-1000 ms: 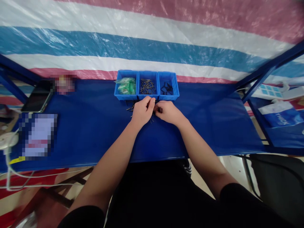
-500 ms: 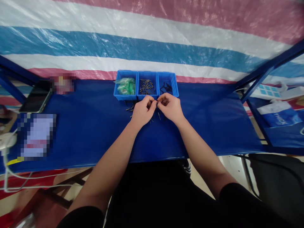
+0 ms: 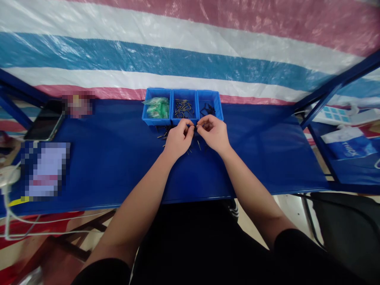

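My left hand (image 3: 180,136) and my right hand (image 3: 214,132) meet just in front of three joined blue bins, fingertips pinched close together. Between them is a small dark piece, too small to name and mostly hidden by the fingers. The middle bin (image 3: 184,120) contains many thin brass-and-black screw-like pieces (image 3: 184,107). Black parts (image 3: 208,109) lie in the right bin (image 3: 219,105), and green-and-clear plastic packets (image 3: 158,107) fill the left bin (image 3: 156,122). More thin pieces (image 3: 162,136) are scattered on the blue table (image 3: 196,178) around and under my hands.
At the left of the table lie a black phone (image 3: 46,120), a blurred-out flat item (image 3: 47,170) and white cables (image 3: 8,206). A striped plastic sheet (image 3: 184,47) hangs behind. Blue metal posts (image 3: 329,89) rise at the right, beside a blue-and-white packet (image 3: 348,143).
My fingertips have drawn very slightly apart, the right hand rising a little. The bins and scattered pieces stay where they were.
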The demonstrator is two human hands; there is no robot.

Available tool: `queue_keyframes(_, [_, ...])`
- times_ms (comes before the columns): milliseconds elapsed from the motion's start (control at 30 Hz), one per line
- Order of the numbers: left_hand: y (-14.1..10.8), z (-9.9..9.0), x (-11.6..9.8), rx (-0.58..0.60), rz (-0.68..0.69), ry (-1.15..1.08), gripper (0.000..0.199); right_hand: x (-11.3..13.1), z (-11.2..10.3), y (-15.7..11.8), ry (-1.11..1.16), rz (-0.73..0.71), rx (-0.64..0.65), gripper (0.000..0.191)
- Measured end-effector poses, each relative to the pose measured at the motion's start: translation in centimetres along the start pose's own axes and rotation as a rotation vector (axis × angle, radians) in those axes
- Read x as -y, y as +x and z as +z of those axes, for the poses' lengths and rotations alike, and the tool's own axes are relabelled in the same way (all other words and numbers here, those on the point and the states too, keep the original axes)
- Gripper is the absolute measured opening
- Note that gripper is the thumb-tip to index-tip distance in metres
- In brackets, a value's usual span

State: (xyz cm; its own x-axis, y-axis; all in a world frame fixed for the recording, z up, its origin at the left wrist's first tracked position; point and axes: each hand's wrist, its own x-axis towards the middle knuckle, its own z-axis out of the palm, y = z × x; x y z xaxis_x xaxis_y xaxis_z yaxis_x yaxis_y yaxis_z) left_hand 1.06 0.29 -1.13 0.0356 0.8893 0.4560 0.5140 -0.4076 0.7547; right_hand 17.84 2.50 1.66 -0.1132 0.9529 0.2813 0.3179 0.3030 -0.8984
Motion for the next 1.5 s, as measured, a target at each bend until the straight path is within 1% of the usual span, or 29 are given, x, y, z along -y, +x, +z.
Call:
queue_keyframes(167, [0.1,0.1,0.2,-0.026,0.012,0.016,0.01,-0.2,0.1,0.1,0.002,-0.051,0.015,0.01])
queue_keyframes(367, [0.1,0.1,0.3,-0.033,0.008,0.023,0.008,-1.0,0.2,0.0,-0.133,-0.196,0.031,0.012])
queue_keyframes(567, [0.1,0.0,0.2,-0.029,0.01,0.026,0.01,-1.4,0.3,-0.1,-0.174,-0.247,0.049,0.012])
queue_keyframes(867, [0.1,-0.1,0.2,-0.029,-0.013,0.037,0.019,-1.1,0.5,-0.2,-0.167,-0.212,0.072,0.013])
queue_keyframes(1133, [0.2,-0.2,0.0,-0.048,-0.023,0.083,0.035,-0.9,0.4,-0.2,-0.174,-0.228,0.088,0.013])
queue_keyframes(1233, [0.2,-0.3,-0.1,-0.054,-0.026,0.081,0.038,-0.9,0.4,-0.2,-0.167,-0.244,0.082,0.013])
queue_keyframes(1367, [0.2,-0.3,-0.3,-0.061,-0.035,0.053,0.034,-1.0,0.4,-0.2,-0.191,-0.223,0.075,0.015])
queue_keyframes(1500, [0.1,-0.2,-0.2,-0.086,-0.039,0.033,0.019,-1.1,0.3,-0.1,-0.225,-0.18,0.046,0.017])
